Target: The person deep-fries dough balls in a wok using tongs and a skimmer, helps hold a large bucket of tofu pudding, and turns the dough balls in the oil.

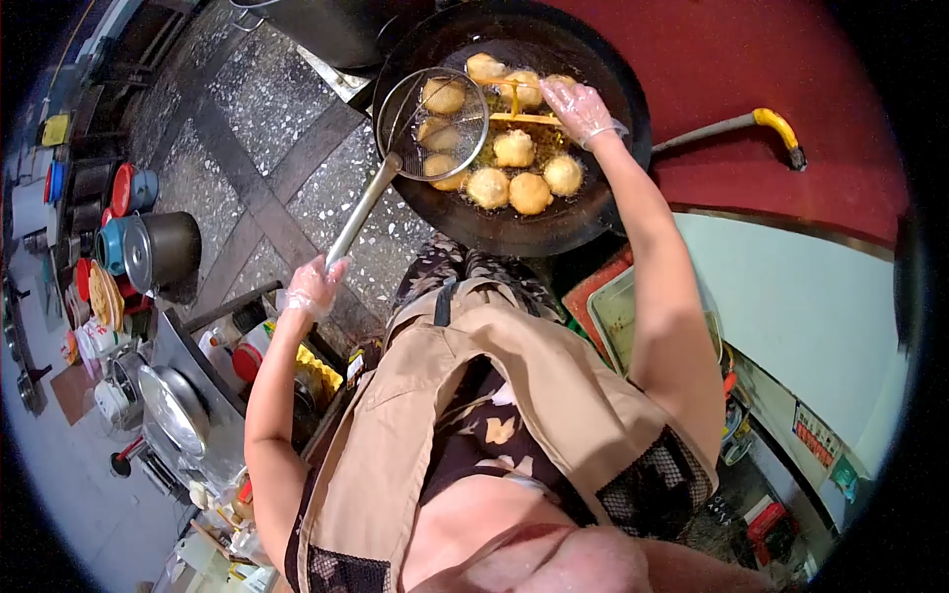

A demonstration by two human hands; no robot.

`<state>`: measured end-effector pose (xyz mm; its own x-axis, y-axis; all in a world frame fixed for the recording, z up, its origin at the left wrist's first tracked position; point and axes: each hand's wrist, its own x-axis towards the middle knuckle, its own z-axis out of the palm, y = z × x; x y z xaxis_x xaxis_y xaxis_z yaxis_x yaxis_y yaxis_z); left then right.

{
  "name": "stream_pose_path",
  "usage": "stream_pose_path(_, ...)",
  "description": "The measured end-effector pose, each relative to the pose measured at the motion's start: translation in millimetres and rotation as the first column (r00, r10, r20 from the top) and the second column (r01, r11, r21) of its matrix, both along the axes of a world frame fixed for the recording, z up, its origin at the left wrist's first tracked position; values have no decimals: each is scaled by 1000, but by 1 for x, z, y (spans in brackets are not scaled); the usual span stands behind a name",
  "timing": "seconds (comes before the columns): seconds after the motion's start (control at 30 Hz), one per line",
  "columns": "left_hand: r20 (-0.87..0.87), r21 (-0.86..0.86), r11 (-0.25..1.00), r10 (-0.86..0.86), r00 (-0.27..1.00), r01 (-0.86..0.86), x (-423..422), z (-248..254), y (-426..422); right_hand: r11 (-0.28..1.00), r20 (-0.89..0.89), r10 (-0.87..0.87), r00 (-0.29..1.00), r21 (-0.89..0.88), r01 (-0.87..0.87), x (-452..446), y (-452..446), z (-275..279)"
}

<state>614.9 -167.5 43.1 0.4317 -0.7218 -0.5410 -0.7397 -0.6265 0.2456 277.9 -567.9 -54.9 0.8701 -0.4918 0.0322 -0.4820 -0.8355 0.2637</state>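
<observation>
My left hand (317,286), in a clear plastic glove, is closed around the long metal handle of a round wire-mesh skimmer (432,124). The skimmer's basket is over the left side of a big black wok (450,219). Several golden-brown fried dough balls (530,194) float in the wok's bubbling oil, some of them seen through the mesh. My right hand (581,109), gloved too, is closed on yellowish wooden tongs (529,119) above the oil. Two roughly parallel sticks of the tongs point left, with a short crosspiece between them. My right fingers are partly hidden.
Behind the wok stands a large dark pot (321,25). A hooked handle with a yellow end (776,128) lies against the red surface at right. Lidded pots (163,252) and a metal table (198,395) with a steel lid are to the left. A pale-green panel (791,306) is at right.
</observation>
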Motion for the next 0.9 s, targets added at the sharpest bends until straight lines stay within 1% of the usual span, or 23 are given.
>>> stream_pose_path(0.03, -23, 44, 998, 40, 999, -39, -2, 4, -1, 1000, 0, 4, 1000, 4, -4, 2, 0, 2)
stream_pose_path(0.07, -45, 86, 993, 80, 996, -76, -4, 8, -3, 997, -12, -15, 1000, 73, 15, 3, 1, 6)
stream_pose_path(0.1, -45, 87, 993, 82, 996, -78, -6, 13, -4, 989, -27, -33, 999, 140, 37, 4, 2, 10)
stream_pose_path(0.13, -50, 83, 993, 93, 994, -88, -8, 18, -5, 990, -28, -30, 999, 139, 34, 4, 4, 14)
stream_pose_path(0.2, -57, 76, 992, 106, 993, -102, -10, 19, -2, 905, -156, -155, 975, 374, 204, 5, 9, 24)
stream_pose_path(0.23, -46, 72, 993, 98, 994, -95, -10, 19, 1, 870, -212, -198, 957, 411, 271, 4, 14, 32)
stream_pose_path(0.27, -34, 68, 994, 90, 995, -87, -9, 18, 2, 872, -212, -196, 957, 410, 269, 2, 14, 32)
stream_pose_path(0.33, -20, 68, 994, 92, 996, -90, -10, 19, 2, 680, -208, -332, 920, 623, 386, -7, 13, 24)
stream_pose_path(0.37, -8, 73, 994, 81, 997, -81, -10, 18, 3, 649, -124, -384, 915, 668, 363, -13, 13, 12)
stream_pose_path(0.4, 4, 80, 994, 69, 998, -70, -10, 19, 2, 651, -120, -386, 915, 666, 363, -13, 14, 15)
stream_pose_path(0.43, 5, 77, 995, 66, 998, -66, -10, 19, 1, 475, -103, -446, 889, 815, 332, -14, 18, 19)
stream_pose_path(0.47, -3, 81, 993, 84, 996, -83, -10, 21, 0, 277, -100, -506, 857, 922, 271, -16, 21, 21)
stream_pose_path(0.5, -13, 86, 991, 101, 995, -100, -11, 21, -1, 213, -57, -624, 779, 947, 240, -21, 20, -10)
stream_pose_path(0.53, -16, 86, 992, 97, 995, -95, -10, 20, 0, 213, -59, -628, 776, 946, 244, -20, 19, -6)
stream_pose_path(0.6, -1, 49, 996, 75, 997, -75, -8, 18, 3, 42, -206, -551, 809, 961, 274, -17, 18, 2)
stream_pose_path(0.63, -2, 48, 996, 74, 997, -74, -8, 18, 3, -11, -272, -553, 787, 948, 320, -16, 16, -6)
stream_pose_path(0.67, -17, 53, 996, 73, 997, -72, -7, 18, 3, -10, -271, -555, 786, 948, 319, -19, 19, -8)
stream_pose_path(0.7, -33, 56, 996, 71, 997, -69, -7, 19, 2, -204, -295, -656, 694, 955, 213, -21, 28, -5)
stream_pose_path(0.73, -32, 53, 996, 68, 997, -66, -7, 20, 1, -372, -341, -733, 588, 925, 72, -21, 39, 3)
stream_pose_path(0.77, -21, 48, 996, 73, 997, -72, -9, 23, 0, -363, -313, -777, 545, 932, 18, -21, 48, 13)
stream_pose_path(0.8, -10, 44, 996, 79, 997, -78, -10, 25, 0, -362, -312, -779, 544, 932, 17, -25, 52, 15)
stream_pose_path(0.87, -10, 64, 995, 77, 997, -76, -11, 28, -4, -403, -307, -772, 557, 913, -56, -33, 57, 17)
stream_pose_path(0.9, -9, 87, 993, 78, 997, -77, -10, 28, -5, -385, -301, -796, 526, 921, -55, -34, 66, 32)
